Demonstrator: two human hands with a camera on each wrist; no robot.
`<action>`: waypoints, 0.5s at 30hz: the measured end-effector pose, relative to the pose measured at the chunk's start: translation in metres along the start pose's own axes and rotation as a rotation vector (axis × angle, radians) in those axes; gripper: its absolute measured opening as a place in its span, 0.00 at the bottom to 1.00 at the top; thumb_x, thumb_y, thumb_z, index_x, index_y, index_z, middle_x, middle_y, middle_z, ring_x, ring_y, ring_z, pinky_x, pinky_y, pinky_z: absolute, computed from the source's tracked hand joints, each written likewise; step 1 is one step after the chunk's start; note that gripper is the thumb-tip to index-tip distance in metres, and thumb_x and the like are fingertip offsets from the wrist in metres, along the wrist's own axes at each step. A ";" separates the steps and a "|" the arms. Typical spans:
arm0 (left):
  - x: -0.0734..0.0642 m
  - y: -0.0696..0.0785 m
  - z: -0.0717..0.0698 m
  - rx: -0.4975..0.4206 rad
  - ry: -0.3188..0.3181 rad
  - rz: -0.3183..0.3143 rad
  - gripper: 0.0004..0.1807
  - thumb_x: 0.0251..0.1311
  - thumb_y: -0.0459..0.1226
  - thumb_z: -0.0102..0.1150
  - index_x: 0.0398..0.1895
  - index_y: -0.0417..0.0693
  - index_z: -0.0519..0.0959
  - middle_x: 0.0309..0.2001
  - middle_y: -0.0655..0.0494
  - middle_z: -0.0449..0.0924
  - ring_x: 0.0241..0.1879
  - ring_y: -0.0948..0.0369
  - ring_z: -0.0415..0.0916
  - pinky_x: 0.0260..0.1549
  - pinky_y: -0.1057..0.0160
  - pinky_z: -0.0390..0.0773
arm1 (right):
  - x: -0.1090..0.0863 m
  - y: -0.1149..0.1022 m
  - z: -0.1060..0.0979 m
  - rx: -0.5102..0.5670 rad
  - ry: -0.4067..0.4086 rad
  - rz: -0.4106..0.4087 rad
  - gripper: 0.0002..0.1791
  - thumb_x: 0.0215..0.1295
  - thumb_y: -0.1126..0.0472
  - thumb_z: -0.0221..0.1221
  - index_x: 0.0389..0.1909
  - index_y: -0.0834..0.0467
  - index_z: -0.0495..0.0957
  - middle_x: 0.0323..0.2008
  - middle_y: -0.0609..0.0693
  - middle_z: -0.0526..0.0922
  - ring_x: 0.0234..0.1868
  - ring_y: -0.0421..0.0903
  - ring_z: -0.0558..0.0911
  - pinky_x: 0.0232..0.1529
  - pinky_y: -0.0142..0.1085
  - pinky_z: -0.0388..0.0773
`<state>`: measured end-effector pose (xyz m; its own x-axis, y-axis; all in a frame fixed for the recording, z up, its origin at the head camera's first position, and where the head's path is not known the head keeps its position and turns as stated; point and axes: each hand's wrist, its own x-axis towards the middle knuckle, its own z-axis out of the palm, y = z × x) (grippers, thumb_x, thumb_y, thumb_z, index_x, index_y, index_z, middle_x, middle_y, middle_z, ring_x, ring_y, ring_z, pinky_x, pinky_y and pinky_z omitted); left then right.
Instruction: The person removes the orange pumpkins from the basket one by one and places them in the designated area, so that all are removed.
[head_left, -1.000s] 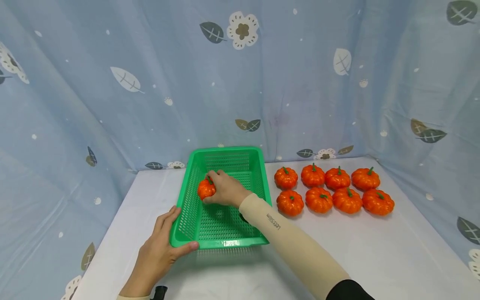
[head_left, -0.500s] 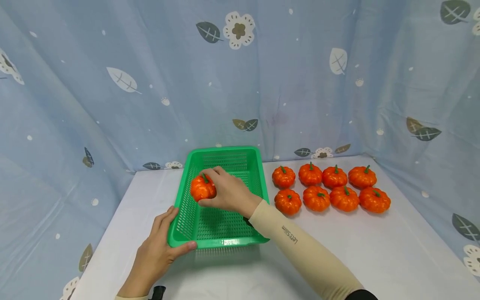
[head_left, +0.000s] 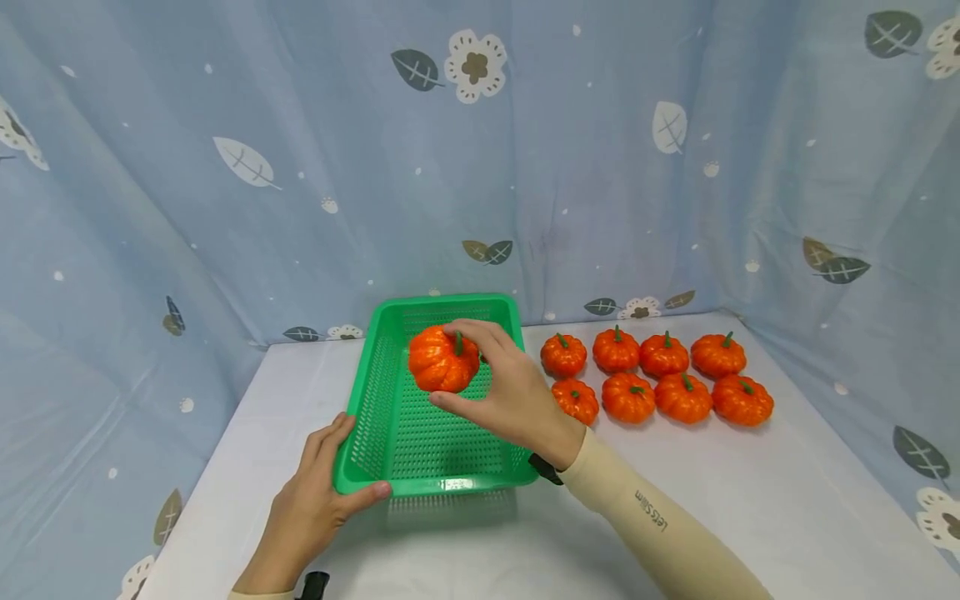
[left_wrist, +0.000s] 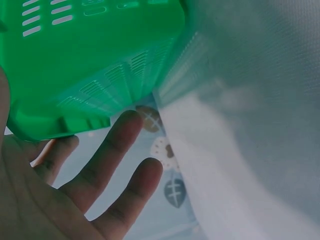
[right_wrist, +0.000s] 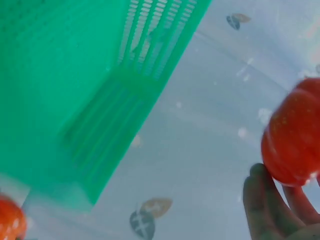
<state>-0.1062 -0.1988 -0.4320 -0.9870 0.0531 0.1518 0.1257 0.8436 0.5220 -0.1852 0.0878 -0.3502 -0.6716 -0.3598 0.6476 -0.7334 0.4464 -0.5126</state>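
In the head view, my right hand (head_left: 528,408) holds a small orange pumpkin (head_left: 433,360) with a green stem between thumb and fingers, raised over the green plastic basket (head_left: 420,488). The same pumpkin (right_wrist: 295,137) shows at the right edge of the right wrist view. My left hand (head_left: 309,500) grips the basket's near left corner, thumb on the front rim and fingers along the left side. From the left wrist, the basket's perforated outer wall (left_wrist: 95,65) is above my spread fingers (left_wrist: 100,165), and its near end stands off the white table.
Right of the basket, several similar orange pumpkins (head_left: 628,397) sit in two rows on the white table (head_left: 720,492). My right forearm crosses the table in front of them. A blue patterned curtain (head_left: 360,183) hangs behind the table and at its sides.
My right hand has lifted the pumpkin up out of the basket, then brought it rightward and nearer the camera. My left hand keeps its grip on the basket corner.
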 end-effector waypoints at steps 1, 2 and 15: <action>0.000 0.000 0.000 -0.002 0.001 -0.002 0.60 0.51 0.69 0.66 0.82 0.58 0.51 0.77 0.56 0.52 0.66 0.45 0.69 0.47 0.37 0.75 | -0.003 0.002 -0.004 0.004 0.023 -0.002 0.41 0.55 0.43 0.74 0.69 0.47 0.69 0.67 0.42 0.71 0.58 0.39 0.76 0.50 0.36 0.80; 0.000 0.000 0.000 -0.002 0.000 -0.003 0.60 0.51 0.69 0.66 0.82 0.58 0.50 0.77 0.56 0.52 0.66 0.45 0.69 0.47 0.37 0.75 | -0.006 0.004 -0.009 0.006 0.044 -0.001 0.42 0.55 0.43 0.75 0.69 0.47 0.69 0.67 0.42 0.71 0.58 0.40 0.75 0.50 0.36 0.80; 0.000 -0.003 0.001 -0.014 0.017 0.016 0.60 0.50 0.69 0.67 0.82 0.59 0.51 0.77 0.57 0.53 0.66 0.46 0.70 0.45 0.39 0.76 | -0.053 0.032 -0.054 0.003 0.132 0.082 0.45 0.52 0.53 0.78 0.71 0.48 0.68 0.68 0.44 0.71 0.60 0.44 0.74 0.49 0.39 0.80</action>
<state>-0.1067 -0.2010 -0.4340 -0.9831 0.0575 0.1741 0.1430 0.8349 0.5314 -0.1671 0.1650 -0.3707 -0.7097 -0.2110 0.6722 -0.6772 0.4672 -0.5684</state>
